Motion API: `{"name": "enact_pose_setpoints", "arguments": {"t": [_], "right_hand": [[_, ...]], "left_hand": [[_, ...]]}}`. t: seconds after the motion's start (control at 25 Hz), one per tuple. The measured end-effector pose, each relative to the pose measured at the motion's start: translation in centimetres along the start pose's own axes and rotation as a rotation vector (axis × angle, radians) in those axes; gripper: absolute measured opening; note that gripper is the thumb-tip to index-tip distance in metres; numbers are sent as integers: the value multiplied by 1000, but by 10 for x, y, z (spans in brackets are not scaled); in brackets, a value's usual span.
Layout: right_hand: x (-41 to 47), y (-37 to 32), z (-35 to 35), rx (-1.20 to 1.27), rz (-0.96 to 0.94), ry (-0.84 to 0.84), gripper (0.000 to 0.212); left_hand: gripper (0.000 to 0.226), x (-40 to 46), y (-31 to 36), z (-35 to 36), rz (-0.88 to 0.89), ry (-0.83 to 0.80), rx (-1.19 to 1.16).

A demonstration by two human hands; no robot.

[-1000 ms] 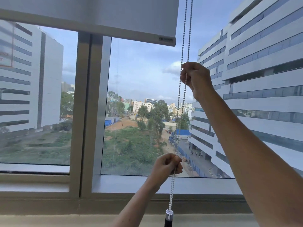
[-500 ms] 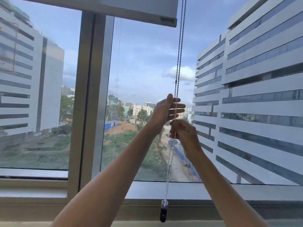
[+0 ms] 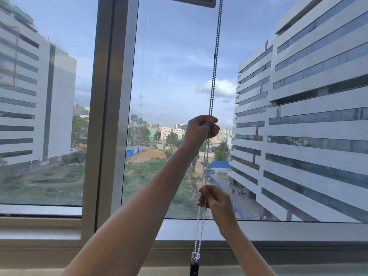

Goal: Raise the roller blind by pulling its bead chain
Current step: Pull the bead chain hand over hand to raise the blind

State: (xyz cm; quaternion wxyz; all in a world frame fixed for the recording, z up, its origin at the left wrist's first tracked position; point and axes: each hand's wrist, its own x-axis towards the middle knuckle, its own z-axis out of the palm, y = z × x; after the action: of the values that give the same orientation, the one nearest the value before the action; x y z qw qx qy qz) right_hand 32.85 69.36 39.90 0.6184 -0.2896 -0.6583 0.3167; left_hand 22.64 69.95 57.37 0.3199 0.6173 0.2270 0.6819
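The bead chain (image 3: 214,68) hangs as a double strand from the top edge of the view down to a black weight (image 3: 194,263) near the sill. My left hand (image 3: 201,130) is closed around the chain at mid height. Lower down, my right hand (image 3: 214,198) pinches the same chain just above the sill. Only the bottom bar of the grey roller blind (image 3: 199,1) shows, at the very top of the window.
A wide vertical window frame post (image 3: 111,108) stands left of the chain. The window sill (image 3: 288,231) runs along the bottom. Through the glass are office buildings, a green lot and a road.
The blind's bottom bar has risen almost out of view. My left hand went from low on the chain to mid height and closed on it; my right hand pulled down from high to near the sill.
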Motion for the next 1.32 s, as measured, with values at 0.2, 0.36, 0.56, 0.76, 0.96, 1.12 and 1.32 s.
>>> {"name": "enact_pose_setpoints", "arguments": {"t": [0.2,0.36,0.56,0.76,0.96,1.12,1.32], "right_hand": [[-15,9,2,-11,14,-20,17],[-32,25,3,-36,75,-10,17],[-42,37,5,-49,111,-10,21],[-38,37,1,-119,71,12,14],[-27,33,-3,-301,-46,53,21],[-20,31,-3,-349,-16,67,39],[-35,51,2,-278,213,-112,58]], "left_hand": [[19,-17,-21,-3,10,55,21],[18,-35,-42,-13,9,60,18],[19,-48,-56,-17,2,62,4],[18,-43,-52,-20,23,79,32],[9,-44,-59,-24,66,96,247],[11,-66,-77,-25,74,98,338],[45,-119,-118,-34,-72,-5,216]]}}
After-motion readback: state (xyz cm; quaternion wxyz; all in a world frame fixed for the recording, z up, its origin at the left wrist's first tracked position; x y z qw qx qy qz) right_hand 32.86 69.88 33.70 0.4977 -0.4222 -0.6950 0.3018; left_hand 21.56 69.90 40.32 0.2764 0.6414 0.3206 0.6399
